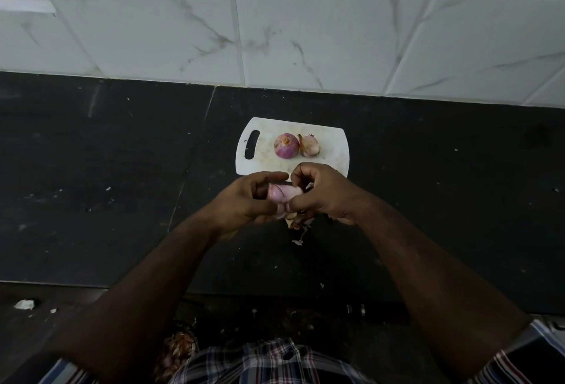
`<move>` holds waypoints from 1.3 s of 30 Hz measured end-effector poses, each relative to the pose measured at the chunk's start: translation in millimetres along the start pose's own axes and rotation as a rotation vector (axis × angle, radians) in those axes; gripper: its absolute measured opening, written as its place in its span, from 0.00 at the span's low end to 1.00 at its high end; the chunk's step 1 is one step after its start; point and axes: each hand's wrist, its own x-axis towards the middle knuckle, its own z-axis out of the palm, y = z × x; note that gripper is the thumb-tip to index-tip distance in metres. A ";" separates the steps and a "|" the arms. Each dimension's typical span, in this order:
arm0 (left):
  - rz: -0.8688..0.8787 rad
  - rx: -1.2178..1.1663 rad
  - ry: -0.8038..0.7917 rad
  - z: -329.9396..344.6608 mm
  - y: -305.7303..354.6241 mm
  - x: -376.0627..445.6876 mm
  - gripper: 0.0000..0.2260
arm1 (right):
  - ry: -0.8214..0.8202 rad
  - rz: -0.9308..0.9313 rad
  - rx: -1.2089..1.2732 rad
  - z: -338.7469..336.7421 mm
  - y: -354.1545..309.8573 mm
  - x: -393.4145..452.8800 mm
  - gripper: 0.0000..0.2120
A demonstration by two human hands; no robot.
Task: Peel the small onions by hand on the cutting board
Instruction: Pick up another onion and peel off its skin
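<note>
A small pale purple onion (285, 194) is held in the air just in front of the white cutting board (330, 139). My left hand (244, 203) grips it from the left. My right hand (321, 194) pinches it from the right, fingers curled at its skin. On the board lie two more onions: a round purple one (286, 145) and, touching its right side, a paler one (310, 145) with loose brown skin. Loose peel scraps (298, 224) lie on the counter under my hands.
The board sits on a black stone counter (122, 184) against a white marble-tiled wall (275, 31). Bits of peel (24, 304) dot the counter's near edge at left. A heap of onion skins (179, 350) lies below the counter near my checked shirt (275, 359).
</note>
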 end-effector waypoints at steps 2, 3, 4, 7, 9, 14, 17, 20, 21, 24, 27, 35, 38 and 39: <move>0.015 0.022 -0.009 -1.1 0.2 -1.5 0.22 | 0.023 -0.006 0.018 2.1 1.3 -0.2 0.14; 0.023 0.030 -0.013 -0.8 0.5 -2.2 0.20 | 0.041 -0.012 0.024 3.4 1.8 -0.3 0.14; 0.027 0.027 -0.013 -0.9 -0.1 -2.3 0.19 | 0.061 -0.018 0.027 5.1 2.6 -0.2 0.14; 0.027 -0.035 0.021 -0.3 -2.0 -1.8 0.16 | 0.120 -0.031 0.044 9.8 4.6 0.8 0.13; 0.017 -0.099 0.062 -0.2 -3.5 -0.6 0.17 | 0.171 -0.047 0.062 12.7 7.9 2.7 0.14; -0.005 -0.226 0.174 0.9 -5.4 1.7 0.11 | 0.219 -0.074 0.085 14.6 15.6 3.3 0.13; -0.006 -0.318 0.234 2.1 -3.8 2.3 0.12 | 0.212 -0.080 0.091 17.4 18.9 2.0 0.11; -0.017 -0.336 0.301 0.8 -2.3 4.0 0.14 | 0.253 -0.073 0.027 20.5 23.6 0.3 0.10; -0.024 -0.332 0.310 0.1 -1.4 4.0 0.15 | 0.282 -0.080 -0.044 20.5 23.6 -0.3 0.12; -0.048 -0.323 0.293 0.6 0.2 3.8 0.16 | 0.316 -0.183 -0.284 20.7 17.7 -1.4 0.28; -0.069 -0.298 0.296 6.9 3.8 4.4 0.14 | 0.224 -0.288 -0.470 24.7 10.8 1.8 0.36; -0.066 -0.171 0.356 10.0 6.9 7.8 0.10 | 0.259 -0.380 -0.562 27.5 10.4 7.9 0.26; -0.073 -0.148 0.365 12.4 5.3 8.5 0.09 | 0.226 -0.345 -0.562 26.6 6.8 10.1 0.25; -0.076 -0.141 0.371 12.8 4.9 9.2 0.09 | 0.218 -0.337 -0.571 26.2 6.5 11.1 0.24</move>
